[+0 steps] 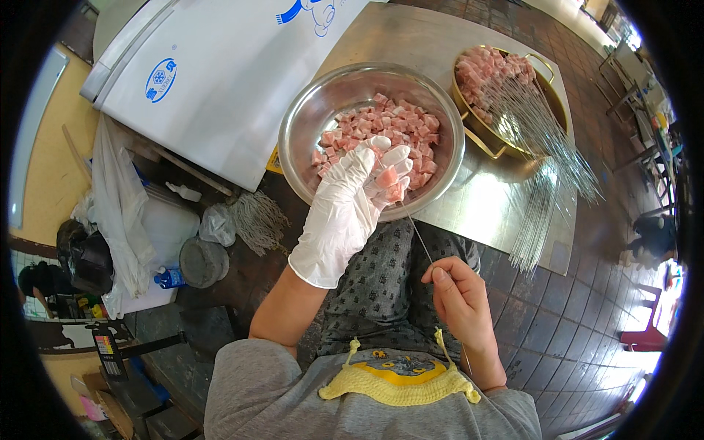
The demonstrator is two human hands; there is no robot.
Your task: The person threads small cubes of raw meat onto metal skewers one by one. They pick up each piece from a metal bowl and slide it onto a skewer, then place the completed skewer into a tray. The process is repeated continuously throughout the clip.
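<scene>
My left hand, in a white disposable glove, is over the near side of a stainless steel bowl. Its fingers close around cubes of raw meat. A thin metal skewer runs from that meat down to my bare right hand, which pinches it between thumb and fingers. The skewer's tail end shows below the right wrist. Diced raw meat covers much of the bowl's bottom. My gloved hand hides part of that pile and some of the held cubes.
On the metal table, a brass-coloured two-handled pan holds skewered meat, with metal skewers jutting over its rim. A white chest freezer stands left of the bowl. A mop head and a white bucket are below it.
</scene>
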